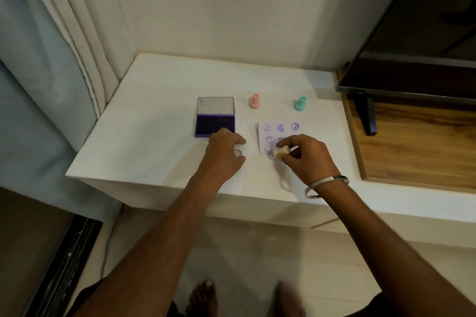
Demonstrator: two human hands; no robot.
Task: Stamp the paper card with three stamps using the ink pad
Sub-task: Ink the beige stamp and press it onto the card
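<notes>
- Key relation: the small cream-white plastic stamp [280, 152] sat in the right hand [306, 158], tilted, long axis leaning up and to the right, its base low at the near-left part of the white rectangular paper card [277, 136]. Whether the base touched the card or hovered just above: can't tell, fingers in the way.
- Right hand was the nearer hand by far, already over the card; its thumb and fingertips pinched the stamp's neck, the other fingers curled in.
- Left hand [226, 152] lay w/ fingers curled loosely on the white tabletop [154, 121], just left of the card and at the near edge of the open purple ink pad [215, 125]. Something pale showed under it; unclear what. Whether it gripped anything: can't tell.
- Card lay flat, right of the pad, its long axis running away from the person. Purple round prints showed in rows; roughly 3 smiley circles down the left, a blob-like mark and another circle up top. Near-right part was hidden by the hand.
- Pad: dark violet, matte ink bed, hinged lid laid back w/ pale inner face.
- Pink plastic stamp [255, 101] and teal plastic stamp [300, 103] stood upright beyond the card, well apart, both bottle-shaped w/ flared bases.
- Judged: a press near the card's lower edge was in hand; the tilt would need levelling for a clean print.
</notes>
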